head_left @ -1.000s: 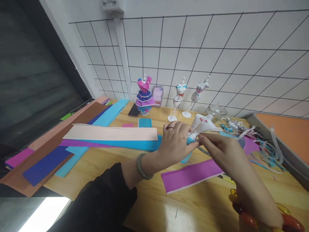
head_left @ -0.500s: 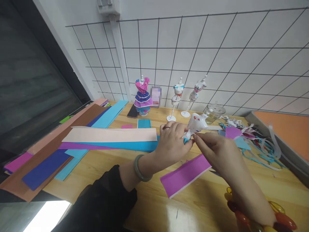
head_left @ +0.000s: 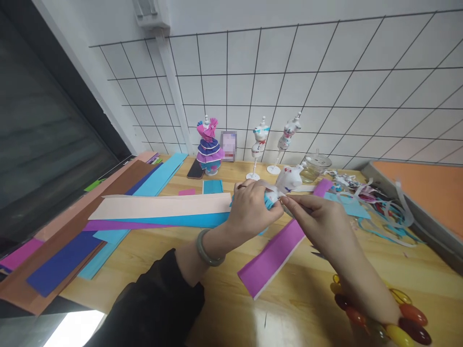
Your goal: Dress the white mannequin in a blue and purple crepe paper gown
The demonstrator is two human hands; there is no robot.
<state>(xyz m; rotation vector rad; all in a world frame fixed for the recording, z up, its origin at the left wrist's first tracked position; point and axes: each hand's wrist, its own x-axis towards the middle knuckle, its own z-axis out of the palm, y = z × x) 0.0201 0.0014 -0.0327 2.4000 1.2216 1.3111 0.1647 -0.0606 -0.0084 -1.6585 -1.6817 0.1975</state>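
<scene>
Purple strip (head_left: 272, 259) has swung its far end left, behind right hand (head_left: 321, 219).

Glossy wooden desk (head_left: 307, 308) beneath the left hand (head_left: 249, 209), white wall (head_left: 333, 50) with thin black grid lines beyond that hand, pale trunking (head_left: 171, 86) and white box (head_left: 151, 13) beyond to its left, dark panel (head_left: 47, 86) farther left.

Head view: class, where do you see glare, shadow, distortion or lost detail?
In the head view, pale glare on the table near the bottom edge; a soft shadow on the wood below the right hand; grid lines slanting more toward the right, perhaps wide-angle stretch; the card beside the dress pixelated, its details unreadable.
</scene>
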